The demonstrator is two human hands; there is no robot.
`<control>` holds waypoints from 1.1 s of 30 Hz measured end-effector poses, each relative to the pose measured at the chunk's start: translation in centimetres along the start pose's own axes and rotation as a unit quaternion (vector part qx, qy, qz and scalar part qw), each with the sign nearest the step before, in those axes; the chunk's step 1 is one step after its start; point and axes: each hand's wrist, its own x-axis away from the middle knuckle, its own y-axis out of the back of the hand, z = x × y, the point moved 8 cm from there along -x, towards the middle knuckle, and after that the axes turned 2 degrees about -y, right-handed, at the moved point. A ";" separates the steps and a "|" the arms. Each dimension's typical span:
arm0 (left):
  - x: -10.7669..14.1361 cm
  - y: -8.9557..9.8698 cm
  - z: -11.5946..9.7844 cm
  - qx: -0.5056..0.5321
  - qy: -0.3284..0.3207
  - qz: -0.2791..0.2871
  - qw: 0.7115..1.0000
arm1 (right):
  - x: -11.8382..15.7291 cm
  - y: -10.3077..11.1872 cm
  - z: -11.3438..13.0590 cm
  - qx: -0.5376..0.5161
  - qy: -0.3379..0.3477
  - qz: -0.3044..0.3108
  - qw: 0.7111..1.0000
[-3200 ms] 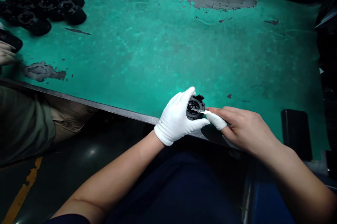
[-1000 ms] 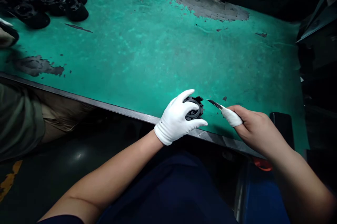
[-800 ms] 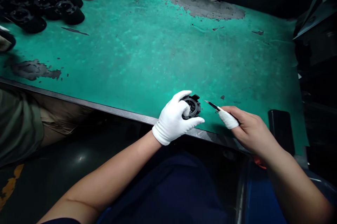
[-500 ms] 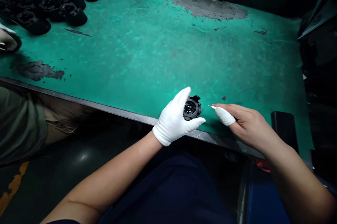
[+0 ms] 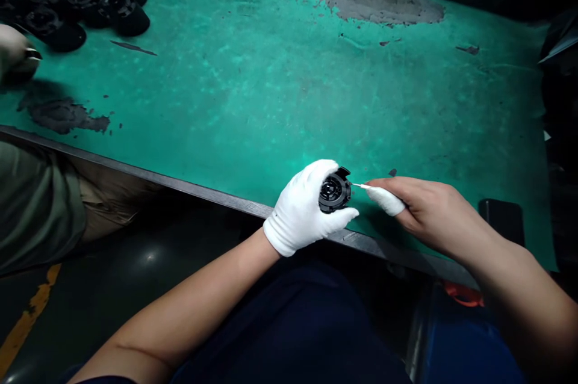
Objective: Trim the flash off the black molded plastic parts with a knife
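Observation:
My left hand [image 5: 300, 209], in a white glove, is closed around a round black plastic part [image 5: 335, 192] near the table's front edge. Ring-shaped ribs show on the part's face, and a tab sticks up at its top. My right hand [image 5: 422, 203] is bare apart from a white cover on the thumb. Between thumb and fingers it pinches a thin, pale, pointed tool [image 5: 360, 185], whose kind I cannot make out. The tool's tip is at the right rim of the black part; whether they touch is too small to tell.
The green table top [image 5: 253, 89] has worn grey patches. Several black cup-like parts [image 5: 129, 17] stand at the far left, beside another person's hand [image 5: 15, 53]. A dark flat object [image 5: 501, 220] lies right of my right hand. The table's front edge [image 5: 180, 182] runs close to me.
The pointed tool's tip has come closer to the black part's right rim. My left hand has shifted slightly right and down with the part. The other person's hand has moved up a little.

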 end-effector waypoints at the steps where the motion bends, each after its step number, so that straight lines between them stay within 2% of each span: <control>1: 0.0 0.0 0.0 0.009 0.002 0.000 1.000 | -0.1 0.0 -0.1 -0.013 -0.005 -0.004 1.000; 8: 0.3 0.2 0.0 0.031 0.003 -0.016 0.999 | 0.7 -0.7 -0.2 -0.150 -0.024 0.000 0.988; 14: 0.5 -0.3 0.5 0.008 0.025 -0.006 1.000 | 1.1 -1.5 0.8 -0.077 -0.048 0.008 0.996; 20: 0.6 -0.4 0.7 0.003 0.038 -0.005 0.999 | 0.6 -0.5 1.2 0.102 -0.085 -0.047 0.990; 23: 0.6 -0.3 0.7 -0.003 0.032 -0.004 0.999 | 0.8 -0.2 0.5 0.044 -0.084 -0.071 0.993; 26: 0.5 -0.3 0.6 -0.003 0.023 -0.003 1.000 | 1.2 -0.1 -0.1 -0.028 -0.069 -0.064 0.995; 33: 0.1 -0.3 0.6 0.031 0.013 0.012 0.999 | 1.4 -0.2 0.6 0.008 -0.021 -0.002 1.000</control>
